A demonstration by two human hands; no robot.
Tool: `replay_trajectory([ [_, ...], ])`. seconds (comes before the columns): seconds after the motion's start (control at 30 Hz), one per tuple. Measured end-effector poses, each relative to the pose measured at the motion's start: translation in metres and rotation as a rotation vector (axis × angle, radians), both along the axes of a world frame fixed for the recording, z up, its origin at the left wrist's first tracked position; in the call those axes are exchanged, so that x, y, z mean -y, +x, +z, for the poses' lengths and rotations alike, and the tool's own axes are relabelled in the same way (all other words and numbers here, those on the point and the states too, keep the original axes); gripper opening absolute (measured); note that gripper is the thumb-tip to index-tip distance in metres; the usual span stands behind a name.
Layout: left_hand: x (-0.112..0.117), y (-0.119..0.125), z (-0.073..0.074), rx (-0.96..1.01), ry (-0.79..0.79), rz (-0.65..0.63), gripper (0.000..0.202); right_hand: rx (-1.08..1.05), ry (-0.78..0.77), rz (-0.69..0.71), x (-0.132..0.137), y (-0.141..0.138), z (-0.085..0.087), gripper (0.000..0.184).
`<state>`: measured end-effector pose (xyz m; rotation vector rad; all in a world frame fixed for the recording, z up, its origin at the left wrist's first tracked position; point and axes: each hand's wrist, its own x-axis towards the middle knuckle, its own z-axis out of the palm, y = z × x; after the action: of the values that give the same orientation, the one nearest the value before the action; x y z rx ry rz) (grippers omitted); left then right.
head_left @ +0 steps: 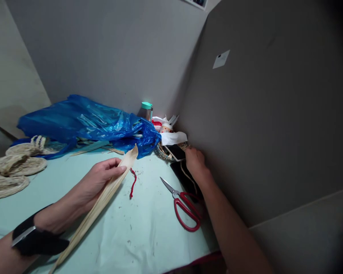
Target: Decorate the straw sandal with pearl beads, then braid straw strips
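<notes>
A long, pale dried corn husk (pixel 110 194) is pinched between the thumb and fingers of my left hand (pixel 104 177), and its thin tail runs down toward the bottom left. My right hand (pixel 194 160) is at the right side of a small basket (pixel 165 153), its fingers curled; what is in them, if anything, is hidden. A phone (pixel 176 152) lies at the basket's front beside those fingers. Red-handled scissors (pixel 185 207) lie partly spread on the table below my right hand. Between my hands is a short red cord (pixel 133 184).
A blue plastic bag (pixel 97 120) stretches along the back wall. Coils of braided pale fibre (pixel 14 167) lie at the left. Behind the basket stands a bottle with a green lid (pixel 146 105). A black flat item (pixel 185 177) sits against the grey right-hand panel (pixel 260 114).
</notes>
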<state>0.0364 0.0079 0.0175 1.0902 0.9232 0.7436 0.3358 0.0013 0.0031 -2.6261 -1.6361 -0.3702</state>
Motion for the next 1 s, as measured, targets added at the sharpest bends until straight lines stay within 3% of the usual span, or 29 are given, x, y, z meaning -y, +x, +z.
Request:
replay_trajectory([
  [0.17,-0.005,-0.006,-0.009,0.051,-0.023,0.012,0.023,-0.046,-0.018,0.034,0.005,-0.005,0.015,0.016],
  [0.3,-0.009,-0.007,-0.023,0.137,0.039,0.117,0.018,-0.120,0.060,0.232,0.009,-0.048,0.030,0.022],
  [0.33,-0.009,-0.007,-0.026,0.160,0.052,0.145,0.017,-0.210,0.069,0.336,0.010,-0.065,0.030,0.023],
  [0.4,-0.008,-0.005,-0.031,0.194,0.074,0.186,0.015,-0.793,0.134,0.596,0.011,-0.102,0.022,0.032],
  [0.5,-0.004,-0.003,-0.033,0.228,0.089,0.172,0.015,-1.226,0.052,0.686,0.013,-0.147,-0.001,0.034],
  [0.6,0.000,-0.004,-0.032,0.247,0.062,0.117,0.015,-1.499,0.065,0.703,0.016,-0.161,-0.017,0.024],
  [0.7,0.002,-0.008,-0.030,0.222,0.034,0.079,0.015,-1.712,0.055,0.662,0.021,-0.155,-0.019,0.023],
  [1.0,0.004,-0.008,-0.028,0.184,0.025,0.073,0.012,-1.888,0.105,0.488,0.031,-0.150,-0.017,0.026],
])
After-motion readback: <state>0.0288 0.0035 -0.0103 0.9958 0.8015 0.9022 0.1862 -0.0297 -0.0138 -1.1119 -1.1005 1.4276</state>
